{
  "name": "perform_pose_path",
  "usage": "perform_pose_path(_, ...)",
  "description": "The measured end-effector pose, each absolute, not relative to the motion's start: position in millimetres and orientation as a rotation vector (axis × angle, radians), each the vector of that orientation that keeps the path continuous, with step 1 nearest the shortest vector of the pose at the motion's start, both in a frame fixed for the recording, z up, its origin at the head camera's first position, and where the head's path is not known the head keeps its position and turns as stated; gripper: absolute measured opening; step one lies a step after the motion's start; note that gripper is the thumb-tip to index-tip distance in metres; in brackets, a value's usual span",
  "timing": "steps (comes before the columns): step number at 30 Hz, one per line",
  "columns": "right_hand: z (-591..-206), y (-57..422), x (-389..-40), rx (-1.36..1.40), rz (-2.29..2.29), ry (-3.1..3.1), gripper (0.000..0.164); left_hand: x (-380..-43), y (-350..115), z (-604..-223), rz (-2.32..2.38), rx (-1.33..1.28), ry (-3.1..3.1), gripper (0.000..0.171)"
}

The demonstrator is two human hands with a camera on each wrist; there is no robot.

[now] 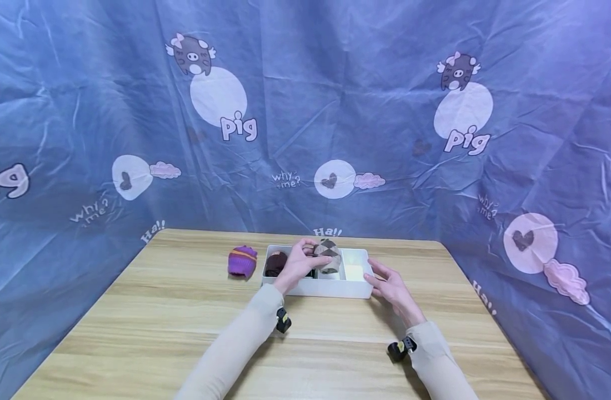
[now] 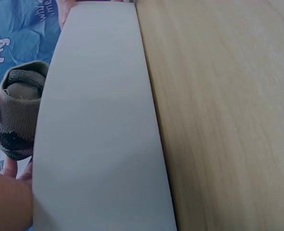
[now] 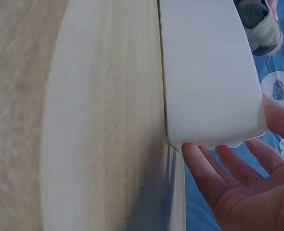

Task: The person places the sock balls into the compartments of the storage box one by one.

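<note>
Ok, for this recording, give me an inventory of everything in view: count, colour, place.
Table: 1, light wood, across the lower view
Cloth: blue with pig prints, behind and beside the table; number of pieces unclear
Box: 1, white, divided, on the table
Purple socks: 1 roll, purple with orange stripe, left of the box
Brown socks: 1 roll, dark brown, box's left end
Grey socks: 1 roll, grey diamonds, held at the box
Dark item: at least 1, dark, in the box, mostly hidden
Wrist cameras: 2, black, worn left and right
Sleeves: 2, pale, from the bottom edge
Left hand: 1, bare, gripping the grey socks
Right hand: 1, bare, touching the box's right end
</note>
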State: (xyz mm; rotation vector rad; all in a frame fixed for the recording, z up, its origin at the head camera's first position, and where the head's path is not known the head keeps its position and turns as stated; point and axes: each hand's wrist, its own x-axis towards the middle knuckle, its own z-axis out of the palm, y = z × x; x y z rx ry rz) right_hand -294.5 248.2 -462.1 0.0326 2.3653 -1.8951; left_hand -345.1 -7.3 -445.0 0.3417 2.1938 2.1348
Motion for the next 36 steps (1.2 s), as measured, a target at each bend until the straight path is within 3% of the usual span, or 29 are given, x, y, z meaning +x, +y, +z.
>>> perform_pose_path(36,-461,248,-294,0.038,-1.889,2.363,0.064,-349,6,-448,2.042,0.243,2.333,0.049)
